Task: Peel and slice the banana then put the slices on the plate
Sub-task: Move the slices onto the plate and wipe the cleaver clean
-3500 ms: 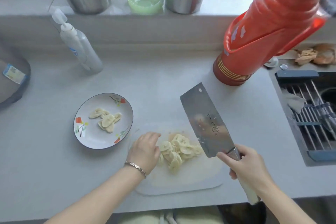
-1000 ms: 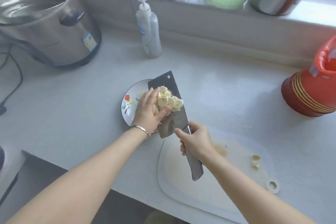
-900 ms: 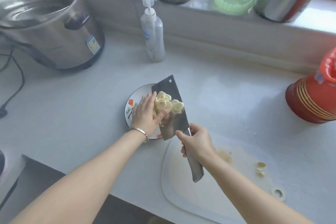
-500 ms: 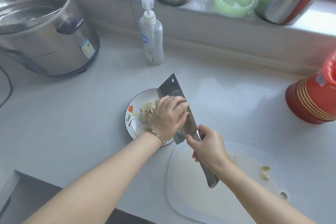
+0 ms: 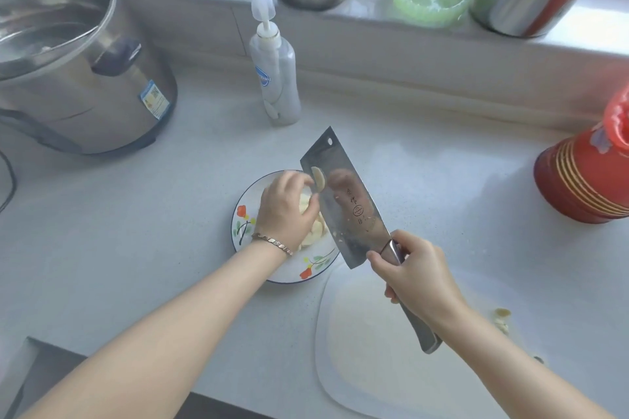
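right hand [image 5: 413, 277] grips the cleaver [image 5: 343, 201] tilted over the plate [image 5: 289, 270]; left hand [image 5: 286, 211], fingers curled loosely, sweeps banana slices [image 5: 315, 231] down. one slice [image 5: 319, 178] clings to the blade, so wipe it off gently too.

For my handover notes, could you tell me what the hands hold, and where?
Right hand grips the cleaver by its handle; left hand holds nothing visible.
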`<state>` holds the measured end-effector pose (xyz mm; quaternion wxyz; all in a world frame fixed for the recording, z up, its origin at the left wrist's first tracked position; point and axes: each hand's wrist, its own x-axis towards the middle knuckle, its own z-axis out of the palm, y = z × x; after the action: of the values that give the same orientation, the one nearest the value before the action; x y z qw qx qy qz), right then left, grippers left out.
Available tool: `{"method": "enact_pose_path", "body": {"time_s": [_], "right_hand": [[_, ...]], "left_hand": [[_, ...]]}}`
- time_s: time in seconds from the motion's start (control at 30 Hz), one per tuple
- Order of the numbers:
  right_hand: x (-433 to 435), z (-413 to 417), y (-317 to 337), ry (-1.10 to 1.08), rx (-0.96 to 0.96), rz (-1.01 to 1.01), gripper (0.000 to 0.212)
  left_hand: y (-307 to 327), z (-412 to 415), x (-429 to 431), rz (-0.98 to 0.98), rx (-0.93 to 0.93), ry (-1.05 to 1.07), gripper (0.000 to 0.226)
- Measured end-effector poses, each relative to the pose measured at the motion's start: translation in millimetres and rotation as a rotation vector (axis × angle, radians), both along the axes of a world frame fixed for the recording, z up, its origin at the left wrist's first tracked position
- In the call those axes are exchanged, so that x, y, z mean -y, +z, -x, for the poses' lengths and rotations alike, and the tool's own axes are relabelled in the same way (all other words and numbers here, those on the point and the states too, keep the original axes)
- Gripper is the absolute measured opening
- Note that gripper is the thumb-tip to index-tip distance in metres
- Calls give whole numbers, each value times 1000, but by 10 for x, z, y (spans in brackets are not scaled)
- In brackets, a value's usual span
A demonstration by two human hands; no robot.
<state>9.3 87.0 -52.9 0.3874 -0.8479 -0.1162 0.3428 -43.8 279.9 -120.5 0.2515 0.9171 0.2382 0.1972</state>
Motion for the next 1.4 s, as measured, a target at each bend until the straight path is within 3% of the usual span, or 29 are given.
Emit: {"method": "enact_pose_path", "body": {"time_s": [0.17,0.5,0.67,0.77,0.87,0.93,1.07,1.2,1.4], "right_hand": [[14,-16,40,59,20,3,26],[20,-80,19,22,16,-49,29],[222,-176,53,19,96,-8,26],[536,-251,86,-51,142,14,23],[1022,-286,68,-158,152,46,23],[1365,-269,26,-228,116,77,27],[1936,-140,-86,-325,32,100,14],[2324,60,-200,-384,-31,74,11],[2634,95,-247,-502,18,14,14]], "left_hand": [[134,-140,-51,-136,44,-56,22],[50,154,-241,-276,-279,-170,25],[136,179,-81,-295,-223,-120,26],[163,108,154,-308,-228,-197,25],[147,19,489,-196,-272,-308,48],[212,-21,808,-70,-408,-378,39],[99,-68,1414,34,-658,-374,26],[12,-17,1871,137,-712,-333,12],[-15,77,2126,191,-674,-368,32]]}}
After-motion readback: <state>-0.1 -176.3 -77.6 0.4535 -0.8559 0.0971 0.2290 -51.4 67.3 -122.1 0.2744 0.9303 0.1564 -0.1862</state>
